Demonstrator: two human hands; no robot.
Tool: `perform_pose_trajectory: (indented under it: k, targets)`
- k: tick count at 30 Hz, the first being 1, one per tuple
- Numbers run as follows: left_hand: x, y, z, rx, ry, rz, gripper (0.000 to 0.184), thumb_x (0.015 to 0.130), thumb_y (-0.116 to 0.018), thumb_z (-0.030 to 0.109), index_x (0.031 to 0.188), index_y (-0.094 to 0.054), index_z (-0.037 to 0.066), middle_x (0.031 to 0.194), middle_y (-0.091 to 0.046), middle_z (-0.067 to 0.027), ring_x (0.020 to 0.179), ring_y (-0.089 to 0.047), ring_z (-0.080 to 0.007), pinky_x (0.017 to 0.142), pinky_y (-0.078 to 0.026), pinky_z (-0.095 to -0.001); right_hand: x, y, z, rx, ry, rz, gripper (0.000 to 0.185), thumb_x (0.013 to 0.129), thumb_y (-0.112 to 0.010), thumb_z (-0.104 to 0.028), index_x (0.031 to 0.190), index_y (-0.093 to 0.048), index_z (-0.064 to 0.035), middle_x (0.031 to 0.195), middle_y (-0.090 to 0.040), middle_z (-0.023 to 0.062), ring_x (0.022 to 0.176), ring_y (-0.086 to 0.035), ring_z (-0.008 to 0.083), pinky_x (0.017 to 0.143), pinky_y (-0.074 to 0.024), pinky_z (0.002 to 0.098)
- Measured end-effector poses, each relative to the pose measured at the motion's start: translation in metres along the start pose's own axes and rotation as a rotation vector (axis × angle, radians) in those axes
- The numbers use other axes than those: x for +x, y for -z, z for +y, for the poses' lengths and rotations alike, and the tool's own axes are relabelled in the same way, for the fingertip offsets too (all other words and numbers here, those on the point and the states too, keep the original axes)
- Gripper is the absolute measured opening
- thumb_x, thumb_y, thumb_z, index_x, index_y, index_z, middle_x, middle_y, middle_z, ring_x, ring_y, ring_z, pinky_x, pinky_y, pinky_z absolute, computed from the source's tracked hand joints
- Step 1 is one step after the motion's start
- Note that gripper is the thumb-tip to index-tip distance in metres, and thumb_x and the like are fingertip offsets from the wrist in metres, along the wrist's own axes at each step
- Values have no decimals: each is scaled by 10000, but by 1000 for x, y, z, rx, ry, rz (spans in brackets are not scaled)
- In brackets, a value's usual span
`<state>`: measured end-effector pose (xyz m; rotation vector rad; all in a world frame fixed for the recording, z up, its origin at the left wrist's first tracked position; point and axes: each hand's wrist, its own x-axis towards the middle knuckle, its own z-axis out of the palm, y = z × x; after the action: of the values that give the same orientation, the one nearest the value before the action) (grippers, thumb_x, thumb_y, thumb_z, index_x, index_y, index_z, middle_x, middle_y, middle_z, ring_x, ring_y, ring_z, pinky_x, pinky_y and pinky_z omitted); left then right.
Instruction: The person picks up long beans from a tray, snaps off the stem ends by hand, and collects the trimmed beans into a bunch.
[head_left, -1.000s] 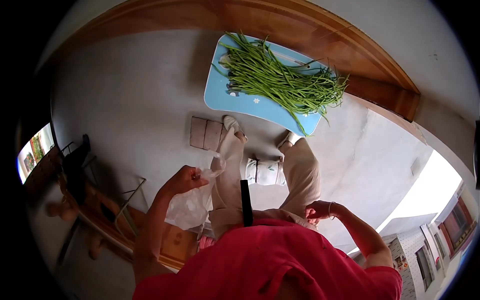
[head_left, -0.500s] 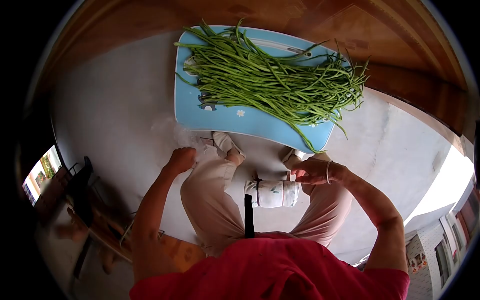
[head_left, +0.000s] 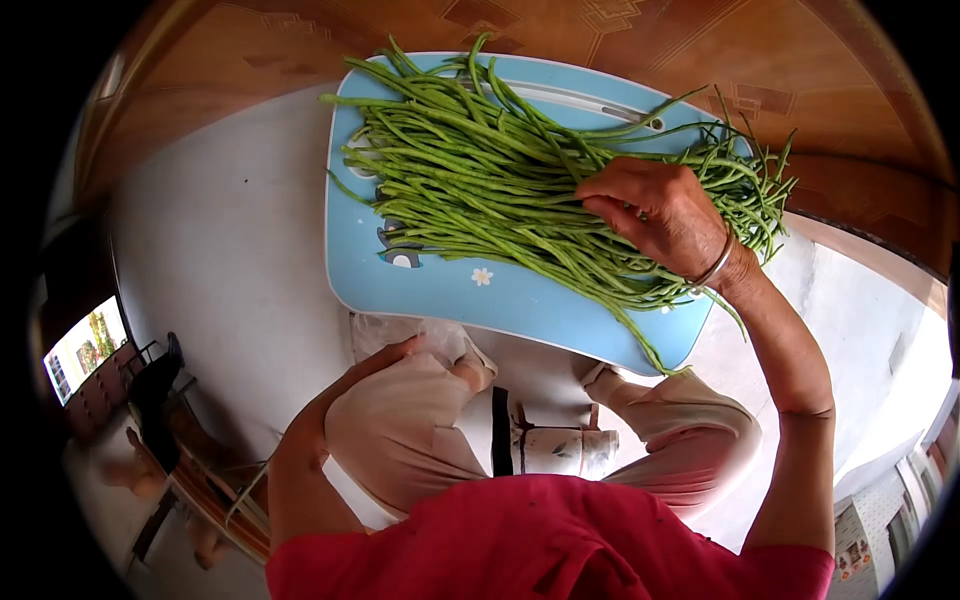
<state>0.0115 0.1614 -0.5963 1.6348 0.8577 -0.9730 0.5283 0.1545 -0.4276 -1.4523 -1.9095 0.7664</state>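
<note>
A large heap of green long beans (head_left: pixel 480 190) lies across a light-blue folding table (head_left: pixel 400 290) in front of me. My right hand (head_left: pixel 655 210), with a bangle at the wrist, is over the right half of the heap. Its thumb and fingers are pinched together against the beans; whether a bean is between them I cannot make out. Low on the left, beside my knee, my left hand (head_left: pixel 390 357) has its fingers closed at the edge of a clear plastic bag (head_left: pixel 375 333). The knee hides part of that hand.
Between my legs, under the table's near edge, is a white patterned bundle (head_left: pixel 555 450). A brown wooden panel (head_left: pixel 400 25) stands behind the table. Wooden furniture (head_left: pixel 215 480) and part of another person (head_left: pixel 150 470) are at the lower left.
My right hand has gone from beside my right knee up onto the beans. My left hand has dropped slightly, with the bag lower and nearer the table edge. The table appears closer.
</note>
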Motion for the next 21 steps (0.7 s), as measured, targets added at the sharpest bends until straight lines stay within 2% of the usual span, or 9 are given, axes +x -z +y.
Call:
perform_pose_trajectory:
  k: [3, 6, 9, 12, 13, 16, 17, 20, 21]
  targets:
    - [7, 5, 0, -84, -113, 107, 472, 824, -601, 175, 1277, -496, 94, 971, -652, -152, 911, -629, -317, 807, -487, -424, 30, -28, 18, -225, 48, 119, 136, 793, -675, -113, 913, -657, -52, 855, -625, 85, 722, -633, 284, 645, -518, 363]
    - [15, 16, -1, -113, -161, 131, 514, 824, -604, 167, 1318, -476, 102, 966, -655, -145, 906, -634, -304, 808, -488, -414, 52, -44, 30, -416, 43, 52, 164, 786, -679, -191, 878, -646, -58, 873, -610, 87, 737, -624, 298, 659, -506, 391]
    - [17, 44, 8, -3, -59, -133, 639, 861, -598, 162, 1438, -326, 146, 1120, -609, -154, 1002, -612, -205, 817, -483, -339, 60, -44, 25, -422, 38, -10, 147, 790, -652, -196, 824, -624, -56, 867, -608, 95, 766, -621, 310, 669, -499, 414]
    - [4, 46, 11, -148, -100, -20, 598, 876, -592, 193, 1423, -357, 137, 1175, -591, -162, 1067, -591, -227, 878, -471, -325, 57, -45, 23, -487, 39, 11, 114, 797, -622, -170, 810, -607, -57, 856, -613, 98, 776, -618, 323, 672, -498, 423]
    - [3, 49, 10, -68, -20, -30, 575, 890, -573, 223, 1419, -365, 139, 1228, -566, -172, 1085, -584, -234, 911, -463, -328, 53, -46, 23, -512, 38, 18, 113, 796, -621, -169, 812, -604, -58, 854, -614, 100, 778, -617, 324, 672, -497, 425]
    - [-15, 58, 12, -197, -2, 28, 582, 854, -581, 254, 1391, -411, 109, 1096, -643, -129, 980, -611, -204, 894, -459, -327, 52, -50, 26, -526, 7, 11, 126, 800, -618, -176, 808, -585, -55, 854, -622, 96, 797, -614, 323, 691, -502, 433]
    - [-25, 62, 16, -101, 85, 50, 544, 853, -583, 267, 1350, -465, 81, 1108, -643, -123, 1003, -599, -208, 899, -456, -335, 52, -51, 23, -518, -14, 12, 130, 801, -621, -182, 833, -595, -58, 873, -622, 96, 803, -615, 322, 701, -507, 426]
    - [-72, 75, 60, -81, 189, -37, 492, 857, -580, 288, 1294, -526, 69, 1094, -648, -118, 1006, -604, -202, 891, -460, -324, 34, -47, 16, -514, 4, 66, 174, 804, -635, -201, 912, -624, -65, 941, -622, 106, 883, -616, 310, 736, -514, 411]
    - [-85, 77, 71, -51, 140, 52, 471, 873, -575, 281, 1282, -530, 52, 1102, -642, -125, 1002, -606, -201, 896, -458, -321, 27, -47, 15, -511, 31, 93, 195, 805, -640, -208, 939, -634, -67, 966, -622, 110, 920, -616, 305, 749, -515, 407]
